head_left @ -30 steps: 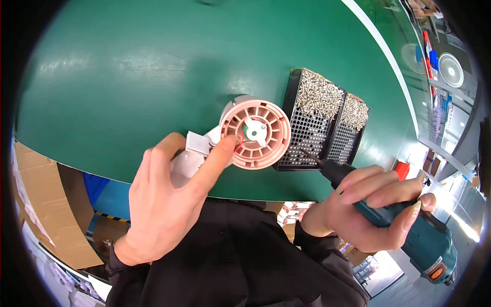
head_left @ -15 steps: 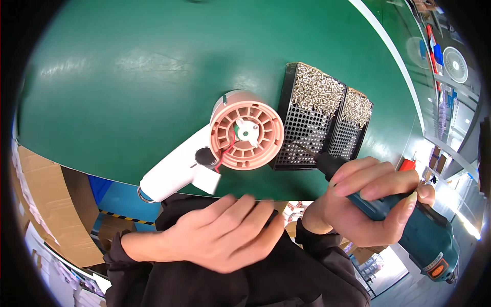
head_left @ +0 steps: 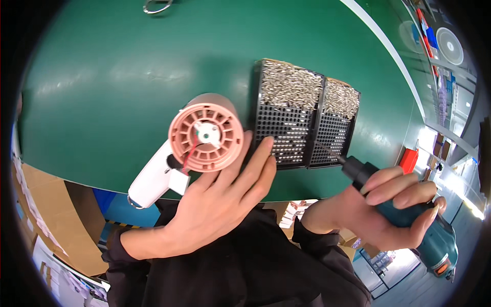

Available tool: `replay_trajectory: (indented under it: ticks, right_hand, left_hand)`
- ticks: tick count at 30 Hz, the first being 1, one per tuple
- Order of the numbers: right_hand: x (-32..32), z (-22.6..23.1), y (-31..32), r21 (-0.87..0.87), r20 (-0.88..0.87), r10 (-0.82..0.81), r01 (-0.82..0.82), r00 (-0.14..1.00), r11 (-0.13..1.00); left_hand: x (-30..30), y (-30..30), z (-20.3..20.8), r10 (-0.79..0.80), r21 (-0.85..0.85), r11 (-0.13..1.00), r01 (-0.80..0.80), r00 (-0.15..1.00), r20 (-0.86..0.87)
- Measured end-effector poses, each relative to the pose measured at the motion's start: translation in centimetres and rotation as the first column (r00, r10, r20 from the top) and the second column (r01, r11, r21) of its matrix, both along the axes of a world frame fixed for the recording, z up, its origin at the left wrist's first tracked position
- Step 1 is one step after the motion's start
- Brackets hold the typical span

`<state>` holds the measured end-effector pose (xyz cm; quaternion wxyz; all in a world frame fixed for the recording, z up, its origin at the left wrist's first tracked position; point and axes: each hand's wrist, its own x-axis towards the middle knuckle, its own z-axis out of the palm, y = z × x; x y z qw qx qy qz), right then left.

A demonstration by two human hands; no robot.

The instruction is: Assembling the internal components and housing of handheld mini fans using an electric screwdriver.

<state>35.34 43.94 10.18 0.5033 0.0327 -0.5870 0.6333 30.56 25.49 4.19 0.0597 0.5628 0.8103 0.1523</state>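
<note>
A hair dryer [head_left: 150,179] with a white handle lies on the green table. The end of its round pink housing [head_left: 232,135] faces up, showing ribs, a white center piece and a red wire to a white block. My left hand [head_left: 217,204] is open, fingers stretched along the housing's right side; the thumb is hidden. In my right hand [head_left: 391,210] is a dark teal electric screwdriver [head_left: 437,243], its thin bit pointing left over the smaller screw tray. Two black trays, a larger one [head_left: 266,120] and a smaller one [head_left: 320,115], hold loose silvery screws and perforated rows.
The green table [head_left: 128,77] ends just in front of me. A metal ring [head_left: 157,7] lies at its far edge. Cardboard [head_left: 56,204] stands below left, and a red object [head_left: 408,161] sits off to the right.
My left hand has risen from the table edge to the hair dryer's housing. The screwdriver has drawn right, from the larger tray to the smaller. The view has shifted slightly.
</note>
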Motion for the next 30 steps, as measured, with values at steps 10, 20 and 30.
replay_trajectory:
  ticks: [10, 20, 30]
  right_hand:
    - [1.5, -0.5, 3.2, 0.0, 0.145, -0.227, 0.23, 0.963, 0.973]
    - [1.8, -1.3, 4.0, -0.07, 0.171, -0.236, 0.251, 0.957, 0.966]
    - [2.3, -1.7, 4.2, 0.01, 0.194, -0.179, 0.181, 0.964, 0.983]
  left_hand:
    - [-0.7, -4.6, 1.4, -0.023, 0.593, 0.804, 0.032, 0.999, -0.023]
    - [-2.4, -9.2, 3.1, 0.326, 0.269, 0.918, -0.291, 0.941, -0.094]
    - [-2.9, -8.2, 1.3, 0.365, 0.297, 0.881, -0.368, 0.928, 0.069]
